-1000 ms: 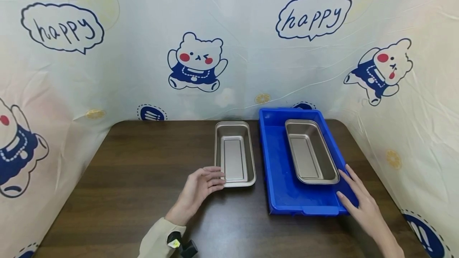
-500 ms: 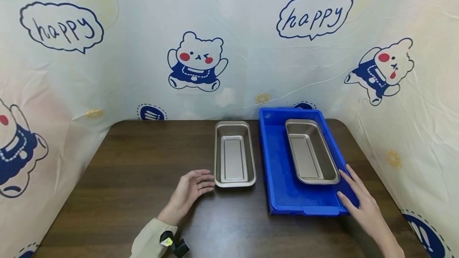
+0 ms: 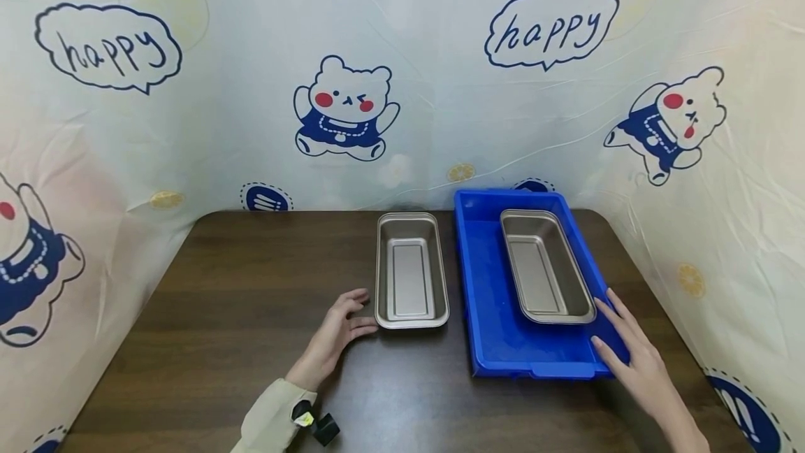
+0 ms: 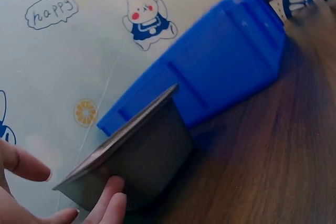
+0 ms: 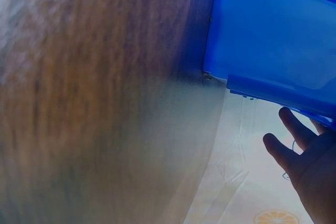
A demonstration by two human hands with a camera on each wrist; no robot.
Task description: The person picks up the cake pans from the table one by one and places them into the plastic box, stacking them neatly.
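A metal loaf pan [image 3: 411, 278] lies on the table, left of a blue tray [image 3: 497, 341]. My left hand [image 3: 330, 338] is at the pan's near left side with its fingers apart and loosely bent. In the left wrist view, the fingertips [image 4: 113, 187] overlap the pan's outer wall [image 4: 157, 156]; whether they touch it I cannot tell. A second loaf pan [image 3: 541, 278] sits inside the tray, slightly slanted, toward its right side. My right hand [image 3: 644, 365] has straight, spread fingers at the tray's right edge, near that pan's corner. The right wrist view shows its fingers beside the tray wall [image 5: 273, 40].
The brown wooden table [image 3: 251, 278] meets a printed cloth backdrop [image 3: 440, 89] at the back and sides. A narrow gap separates the left pan from the tray. A black device [image 3: 314, 421] is strapped to the left wrist.
My left hand has drawn left, off the near left corner of the pan on the table, and its fingers have spread. The right hand, the pans and the tray have not visibly moved.
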